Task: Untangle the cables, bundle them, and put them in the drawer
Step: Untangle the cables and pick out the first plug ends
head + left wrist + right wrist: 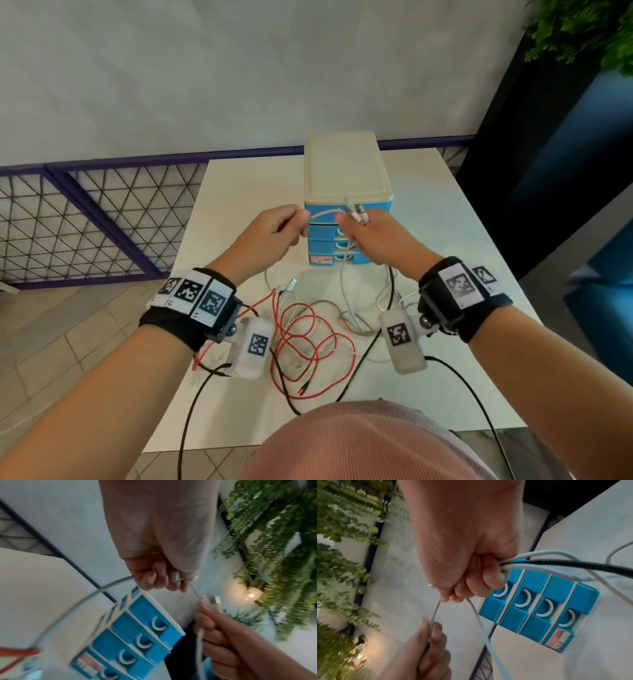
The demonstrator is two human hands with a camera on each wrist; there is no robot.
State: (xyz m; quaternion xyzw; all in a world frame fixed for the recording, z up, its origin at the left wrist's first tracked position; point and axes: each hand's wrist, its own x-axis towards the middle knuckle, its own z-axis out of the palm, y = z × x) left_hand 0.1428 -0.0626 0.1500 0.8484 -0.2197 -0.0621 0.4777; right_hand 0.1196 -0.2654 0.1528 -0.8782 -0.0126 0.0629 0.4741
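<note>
— What couldn't you make out?
— The right hand [371,236] covered part of the drawer unit [346,192] front, and where each white cable [323,214] ran inside the fist was hidden.
— And the plugs?
— The connectors [356,210] were too small and blurred to type. In the left wrist view the red cable [18,654] was smeared and cut off by the edge.

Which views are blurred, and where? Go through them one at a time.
Head view: mostly sharp, the red cable and drawer unit crisp, with wide-angle bending at the edges. Left wrist view: the plant smears with motion, and the left hand is soft. Right wrist view: the foliage streaks, and the right hand is sharper.
</note>
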